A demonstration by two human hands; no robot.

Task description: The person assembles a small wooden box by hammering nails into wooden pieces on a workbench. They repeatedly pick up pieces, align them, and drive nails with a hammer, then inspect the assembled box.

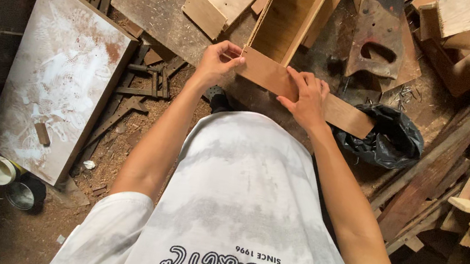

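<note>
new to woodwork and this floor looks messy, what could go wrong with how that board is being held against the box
The long board sticks out well past the open wooden box on the right, so it may tip or slide. The left hand and right hand press bare wood edges, so splinters are possible. Loose nails and offcuts lie nearby and could hurt a hand or foot.

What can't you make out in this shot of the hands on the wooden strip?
Head view:
- Far end of the open box: cut off by the top edge.
- Floor below the wooden strip: hidden by the person's shirt.
- Left hand thumb: behind the strip's end.
- Right hand palm: faces down.
</note>
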